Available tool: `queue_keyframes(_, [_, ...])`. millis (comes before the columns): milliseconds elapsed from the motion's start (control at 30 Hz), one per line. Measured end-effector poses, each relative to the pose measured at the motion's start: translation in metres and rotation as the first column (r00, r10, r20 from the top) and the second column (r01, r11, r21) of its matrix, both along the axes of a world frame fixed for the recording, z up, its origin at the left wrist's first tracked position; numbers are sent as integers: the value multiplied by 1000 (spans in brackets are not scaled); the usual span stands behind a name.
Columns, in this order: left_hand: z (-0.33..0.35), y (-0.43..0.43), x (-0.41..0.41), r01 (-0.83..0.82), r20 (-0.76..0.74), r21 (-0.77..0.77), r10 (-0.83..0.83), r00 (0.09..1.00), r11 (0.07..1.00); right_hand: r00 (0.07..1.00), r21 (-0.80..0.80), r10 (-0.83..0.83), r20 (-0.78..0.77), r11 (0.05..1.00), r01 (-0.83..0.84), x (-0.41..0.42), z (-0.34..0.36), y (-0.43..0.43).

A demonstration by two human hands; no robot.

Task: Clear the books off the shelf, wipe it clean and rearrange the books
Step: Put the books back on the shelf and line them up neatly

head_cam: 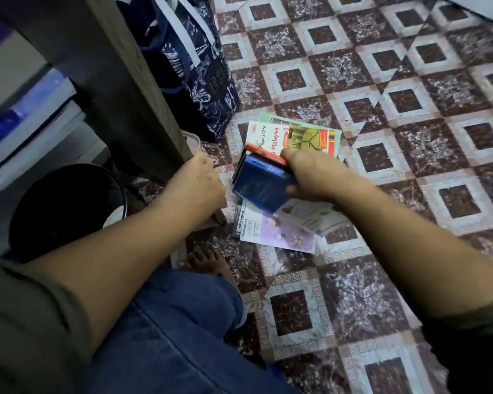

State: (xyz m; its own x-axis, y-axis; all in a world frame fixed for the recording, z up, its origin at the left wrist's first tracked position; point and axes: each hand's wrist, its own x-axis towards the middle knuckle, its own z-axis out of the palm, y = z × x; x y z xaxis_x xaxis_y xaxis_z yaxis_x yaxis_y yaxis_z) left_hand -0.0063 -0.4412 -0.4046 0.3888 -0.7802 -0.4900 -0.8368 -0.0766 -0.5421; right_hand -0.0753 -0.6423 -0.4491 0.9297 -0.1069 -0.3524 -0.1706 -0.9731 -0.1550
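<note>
The right hand (305, 172), just right of the frame's centre, grips a small bundle of books: a blue book (262, 184) faces the camera, tilted, with a red-edged book (265, 154) pressed against its far side. The thumb lies along the lower edge of the blue cover and the fingers wrap round the far side. The bundle hangs above the patterned floor (410, 143), over two loose piles of books.

The upper pile, just above the bundle in the frame, has a white and yellow textbook (271, 137) with "Teks STPM" and "Malaysia" on its cover, lying on a green book (268, 117). The lower pile, below the bundle, shows a lilac and white book (282, 237) on top of darker ones, with a pale printed book (310, 216) partly over it.

The left hand (202, 177) is left of the bundle and apart from it, at the foot of the shelf's grey-brown side panel (111, 81). Its back faces the camera and its fingers are tucked out of sight, so I cannot tell whether it holds anything. A pale pink item (192, 140) shows just above it.

In the far left of the frame, blurred white and blue books (32, 120) lie inside the shelf. A dark blue patterned bag (194, 66) stands against the panel at the upper centre. A black round object (69, 206) sits at the lower left.
</note>
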Motion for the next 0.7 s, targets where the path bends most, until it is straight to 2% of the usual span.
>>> queue_keyframes(133, [-3, 6, 2, 47, 18, 9, -47, 999, 999, 995, 54, -88, -44, 994, 90, -24, -58, 21])
queue_keyframes(233, [-3, 8, 2, 71, 31, 18, -72, 997, 997, 978, 49, -190, -90, 980, 195, -30, -74, 22])
queue_keyframes(300, [-1, 7, 1, 86, 14, 22, -86, 996, 996, 978, 88, -176, -114, 979, 187, -34, -74, 27])
queue_keyframes(400, [0, 8, 0, 74, -13, -37, -74, 997, 997, 994, 87, -100, -51, 991, 105, -45, -59, 39])
queue_keyframes(567, [6, 14, -8, -54, -148, -315, 7, 989, 947, 996, 89, -85, 14, 993, 83, -55, -1, 51])
queue_keyframes(700, [25, 22, -33, -57, -218, -357, -24, 976, 932, 999, 102, 8, 47, 995, -13, -69, 42, 73])
